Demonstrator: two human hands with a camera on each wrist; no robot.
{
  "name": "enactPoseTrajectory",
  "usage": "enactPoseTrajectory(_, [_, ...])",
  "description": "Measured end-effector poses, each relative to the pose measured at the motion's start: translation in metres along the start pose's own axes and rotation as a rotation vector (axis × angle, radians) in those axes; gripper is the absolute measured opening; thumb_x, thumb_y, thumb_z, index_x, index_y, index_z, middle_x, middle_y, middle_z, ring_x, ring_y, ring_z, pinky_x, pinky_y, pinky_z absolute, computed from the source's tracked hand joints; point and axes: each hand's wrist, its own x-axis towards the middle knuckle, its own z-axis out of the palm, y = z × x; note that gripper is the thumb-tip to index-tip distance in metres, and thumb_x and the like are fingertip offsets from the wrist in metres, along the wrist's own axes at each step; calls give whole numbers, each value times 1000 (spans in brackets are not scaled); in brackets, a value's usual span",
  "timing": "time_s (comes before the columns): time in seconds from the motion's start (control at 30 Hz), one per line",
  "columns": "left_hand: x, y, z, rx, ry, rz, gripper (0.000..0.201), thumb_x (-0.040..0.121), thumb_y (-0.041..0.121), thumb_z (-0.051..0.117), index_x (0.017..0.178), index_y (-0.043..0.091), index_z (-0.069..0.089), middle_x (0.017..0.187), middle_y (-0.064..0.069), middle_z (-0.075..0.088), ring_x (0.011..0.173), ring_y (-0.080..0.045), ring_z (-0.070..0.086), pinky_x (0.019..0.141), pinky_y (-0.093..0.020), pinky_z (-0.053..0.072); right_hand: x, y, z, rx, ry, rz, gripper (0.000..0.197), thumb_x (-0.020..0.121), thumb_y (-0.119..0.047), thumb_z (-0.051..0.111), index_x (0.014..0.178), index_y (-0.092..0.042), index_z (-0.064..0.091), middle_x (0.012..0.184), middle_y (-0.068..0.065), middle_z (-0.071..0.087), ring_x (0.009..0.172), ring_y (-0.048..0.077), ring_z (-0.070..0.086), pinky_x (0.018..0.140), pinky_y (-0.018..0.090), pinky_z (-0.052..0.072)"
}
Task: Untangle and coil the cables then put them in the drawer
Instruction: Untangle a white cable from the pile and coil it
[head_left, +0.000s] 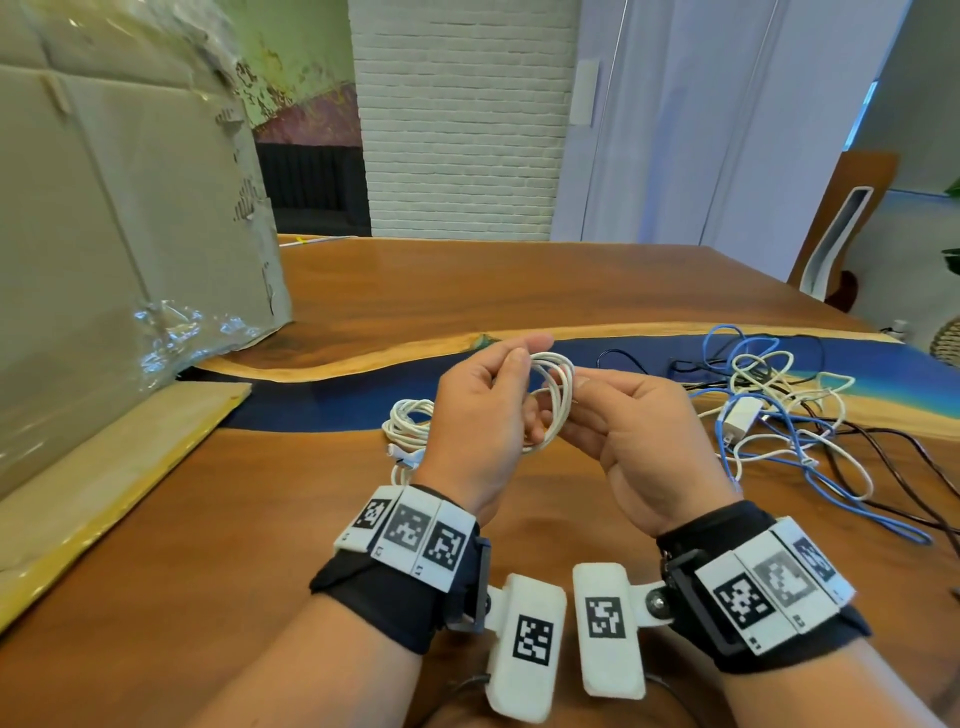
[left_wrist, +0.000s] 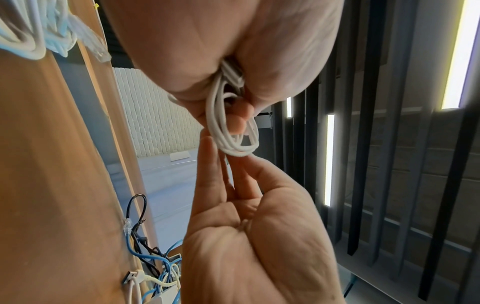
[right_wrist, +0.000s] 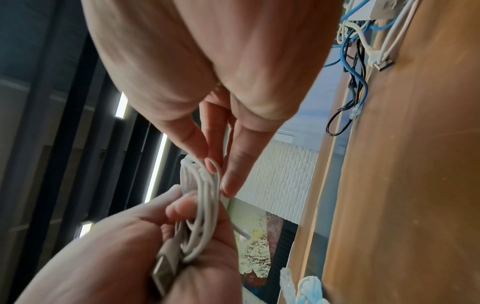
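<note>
I hold a small coil of white cable up between both hands above the wooden table. My left hand grips one side of the coil, with its USB plug lying against the palm. My right hand pinches the loops from the other side with thumb and fingertips. A second white cable, coiled, lies on the table just left of my left hand. A tangle of blue, white and black cables with a white charger block lies to the right. No drawer is in view.
A large cardboard box with torn plastic wrap stands at the left, and a flat cardboard sheet lies in front of it. A wooden chair stands beyond the table's far right corner.
</note>
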Motion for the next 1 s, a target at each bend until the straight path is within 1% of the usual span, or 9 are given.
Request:
enactPoseTrajectory(0.1, [-1,2,0,10,-6,3,31,110,15,42,113,18,72,60,10,62,52,-7,55,54,-23,46,-3,0,5,41,-51,52,25,100,-11,58,91,-3,80,90,20,76,82,28,73,80,37,61])
enactPoseTrajectory(0.2, [2,0,-4,78,-34,24,32,109,16,44,112,24,75,72,13,69,70,-6,66,64,-24,52,-3,3,4,-43,-48,37,21,95,-5,66,113,-9,75,99,19,78,89,27,76,81,37,61])
enactPoseTrajectory(0.4, [3,5,-8,138,-115,35,28,108,11,47,111,15,74,65,9,68,58,-11,62,56,-25,52,3,0,-6,76,-108,270,36,97,-8,61,133,-4,59,78,6,69,77,22,65,87,45,45])
enactPoseTrajectory(0.5, [4,4,-9,129,-113,43,28,107,9,48,109,14,75,56,13,59,52,-7,52,52,-21,45,2,-2,-4,179,-231,249,41,88,-7,66,128,-3,56,71,2,65,76,20,63,90,48,39])
enactPoseTrajectory(0.6, [4,4,-9,139,-99,42,27,107,7,45,113,10,72,50,20,57,48,2,54,51,-11,42,0,-2,0,-88,-183,110,48,84,7,74,128,-7,60,87,10,77,83,24,75,87,38,54])
enactPoseTrajectory(0.73, [1,4,-8,146,-92,56,30,108,10,44,111,19,72,49,17,53,47,-3,41,52,-22,35,1,-2,-6,-359,-55,-17,54,80,7,80,127,-17,67,98,9,80,93,26,77,83,40,62])
enactPoseTrajectory(0.87, [5,2,-12,87,-62,40,34,107,7,42,105,18,74,57,3,38,51,-14,28,53,-32,26,2,-5,-14,-409,49,-14,23,86,0,79,105,-11,74,80,12,78,64,25,71,60,36,58])
enactPoseTrajectory(0.93, [6,4,-16,51,-56,-33,35,103,0,35,101,8,69,59,-2,33,50,-14,27,52,-31,25,4,-5,-18,-543,78,-60,8,91,-8,75,93,-15,78,75,7,76,57,14,63,52,26,50])
enactPoseTrajectory(1.0, [7,6,-20,31,-70,-123,33,98,-1,30,103,3,62,55,0,31,48,-15,25,56,-35,24,5,-5,-21,-655,75,-112,13,94,-12,71,88,-20,79,73,0,74,57,2,59,50,17,43])
